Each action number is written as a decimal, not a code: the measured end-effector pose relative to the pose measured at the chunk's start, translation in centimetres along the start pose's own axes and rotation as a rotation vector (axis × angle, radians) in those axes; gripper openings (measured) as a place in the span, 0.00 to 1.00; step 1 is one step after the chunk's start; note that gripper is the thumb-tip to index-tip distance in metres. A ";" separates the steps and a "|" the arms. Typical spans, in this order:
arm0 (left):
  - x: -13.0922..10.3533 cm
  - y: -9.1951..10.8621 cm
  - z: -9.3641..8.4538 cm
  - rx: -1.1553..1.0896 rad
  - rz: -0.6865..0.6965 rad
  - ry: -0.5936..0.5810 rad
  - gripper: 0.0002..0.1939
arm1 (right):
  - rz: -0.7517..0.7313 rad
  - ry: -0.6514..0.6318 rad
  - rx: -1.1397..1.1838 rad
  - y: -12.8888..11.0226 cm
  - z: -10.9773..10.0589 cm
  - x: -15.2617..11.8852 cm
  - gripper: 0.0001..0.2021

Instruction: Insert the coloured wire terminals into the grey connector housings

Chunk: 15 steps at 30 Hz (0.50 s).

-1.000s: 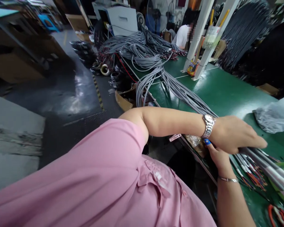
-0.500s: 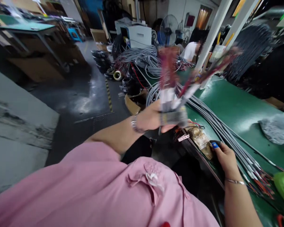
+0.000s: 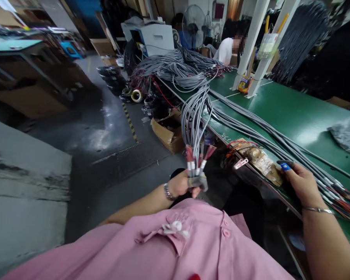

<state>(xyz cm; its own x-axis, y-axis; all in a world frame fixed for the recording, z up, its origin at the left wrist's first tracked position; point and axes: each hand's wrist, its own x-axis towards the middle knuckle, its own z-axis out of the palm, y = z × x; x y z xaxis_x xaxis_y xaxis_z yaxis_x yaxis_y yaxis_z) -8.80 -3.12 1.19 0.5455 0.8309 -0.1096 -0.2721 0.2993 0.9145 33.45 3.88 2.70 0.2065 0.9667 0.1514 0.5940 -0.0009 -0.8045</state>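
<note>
My left hand, with grey covering on some fingers, is closed round a bundle of grey cables below the table edge. The bundle's red-and-white ends point up above the fist, and its loops hang from the table. My right hand, blue tape on the thumb, rests at the table's front edge beside a tape-wrapped brown block. Its fingers are pressed together; whether they hold anything is hidden. More grey cables lie just beyond it, their stripped coloured ends to the right.
The green table carries a cable heap, white posts and a plastic bag. An open cardboard box stands on the floor at its front edge. A person in a white shirt is behind the table.
My left hand has come down and nearer my body with the cable bundle, whose ends were raised and blurred before. My right hand appears farther right, still by the block; the view has shifted.
</note>
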 end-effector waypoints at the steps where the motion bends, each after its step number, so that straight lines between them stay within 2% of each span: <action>1: 1.2 -1.3 0.2 -0.002 -0.042 -0.015 0.25 | 0.044 -0.025 0.018 -0.1 0.0 -0.1 0.15; 3: 3.0 -2.8 0.4 -0.024 -0.099 -0.055 0.26 | 0.105 -0.052 0.053 -0.4 -0.1 -0.3 0.14; 6: 4.0 -3.3 -0.3 -0.064 -0.132 -0.122 0.28 | 0.121 -0.021 0.075 -0.7 -0.4 -0.5 0.15; 10: 3.7 -2.7 -1.7 -0.087 -0.194 -0.154 0.29 | 0.154 0.030 0.065 -0.7 -0.7 -0.6 0.15; 15: 3.0 -2.3 -2.9 -0.116 -0.234 -0.129 0.26 | 0.156 0.061 0.029 -0.1 -0.6 -0.5 0.13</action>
<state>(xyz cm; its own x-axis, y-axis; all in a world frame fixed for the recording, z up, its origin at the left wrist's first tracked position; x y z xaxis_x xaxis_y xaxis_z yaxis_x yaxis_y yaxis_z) -8.88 0.04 -2.34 0.6985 0.6685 -0.2554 -0.2113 0.5336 0.8189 33.75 3.26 3.07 0.3419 0.9380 0.0576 0.5287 -0.1413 -0.8370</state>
